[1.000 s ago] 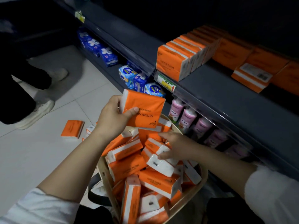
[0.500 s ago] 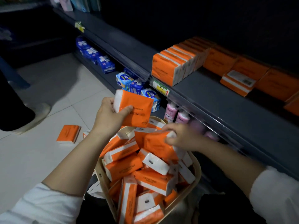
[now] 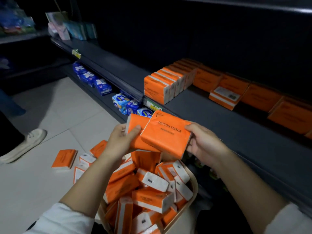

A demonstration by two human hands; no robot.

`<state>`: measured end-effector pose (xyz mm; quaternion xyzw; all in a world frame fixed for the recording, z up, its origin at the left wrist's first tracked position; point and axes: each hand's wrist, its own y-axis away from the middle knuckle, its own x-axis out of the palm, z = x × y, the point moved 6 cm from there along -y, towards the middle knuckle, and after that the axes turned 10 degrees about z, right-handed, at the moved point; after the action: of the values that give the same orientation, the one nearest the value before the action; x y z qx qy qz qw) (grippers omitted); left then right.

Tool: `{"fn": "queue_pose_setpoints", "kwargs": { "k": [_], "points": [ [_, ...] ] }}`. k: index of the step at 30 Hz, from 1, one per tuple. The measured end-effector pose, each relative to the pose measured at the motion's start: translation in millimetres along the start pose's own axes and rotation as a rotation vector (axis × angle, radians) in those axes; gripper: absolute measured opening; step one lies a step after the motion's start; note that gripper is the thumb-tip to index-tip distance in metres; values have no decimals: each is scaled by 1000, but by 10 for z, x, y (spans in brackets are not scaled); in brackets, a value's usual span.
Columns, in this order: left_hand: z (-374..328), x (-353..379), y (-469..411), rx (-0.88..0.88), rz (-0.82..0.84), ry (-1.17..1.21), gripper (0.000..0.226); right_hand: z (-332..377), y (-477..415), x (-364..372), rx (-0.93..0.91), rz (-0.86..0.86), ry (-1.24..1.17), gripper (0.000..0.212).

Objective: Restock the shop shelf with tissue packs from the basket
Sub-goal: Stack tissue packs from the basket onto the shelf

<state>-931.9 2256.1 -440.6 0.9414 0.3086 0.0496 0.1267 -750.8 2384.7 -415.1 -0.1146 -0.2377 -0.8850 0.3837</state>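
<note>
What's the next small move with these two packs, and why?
Probably lift both packs to the shelf and stand them at the front of the row. The left hand and right hand each hold a pack, overlapping above the basket, and bare shelf lies beside that row.

Open shelf board is seen between the upright row of packs on the left and the flat pack behind. The far edge is blocked by packs along the back. The basket is filled to the rim. The floor on the left is obstructed by loose packs and a shoe.
</note>
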Motion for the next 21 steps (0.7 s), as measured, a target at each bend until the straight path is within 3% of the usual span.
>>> {"fn": "queue_pose_setpoints", "kwargs": {
  "k": [4,8,10,18,21],
  "points": [
    [-105,100,127,59,48,56,25,59,13,32,-61,-7,83,24],
    [-129,80,213,64,62,12,75,55,3,39,-61,16,139,21],
    [-121,83,216,64,85,-7,89,38,-14,49,-59,33,173,19],
    [-84,62,28,94,67,3,101,-65,-97,-101,55,71,417,25],
    [-114,61,-107,123,37,-39,88,20,-140,-140,3,69,392,16]
  ]
}}
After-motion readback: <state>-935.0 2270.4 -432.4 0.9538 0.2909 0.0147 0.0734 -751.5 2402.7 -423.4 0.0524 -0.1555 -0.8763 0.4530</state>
